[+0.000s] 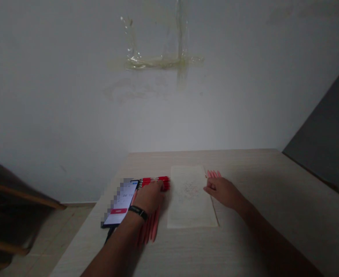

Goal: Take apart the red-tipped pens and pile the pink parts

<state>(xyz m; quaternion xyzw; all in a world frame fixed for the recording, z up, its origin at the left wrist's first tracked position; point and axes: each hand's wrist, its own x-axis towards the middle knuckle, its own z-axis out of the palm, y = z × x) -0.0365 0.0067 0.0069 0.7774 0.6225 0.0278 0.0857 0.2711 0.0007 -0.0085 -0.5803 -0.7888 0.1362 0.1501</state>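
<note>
left hand [148, 199]: fingers bent down over the red pens [163, 179], which lie under and just past the fingertips; cannot tell whether it grasps one. pink sticks [155, 227] run from beneath this palm toward the person. phone [123, 202] just left of the same hand. right hand [220, 189]: fingers curled inward, contents hidden, grasp unclear; more pink sticks [214, 174] just beyond its knuckles. paper pad [188, 213], faintly marked, between both hands, its right edge by the right fingertips.

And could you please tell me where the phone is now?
In the head view, the phone is on the left of the table, just left of the person's left hand.
</note>
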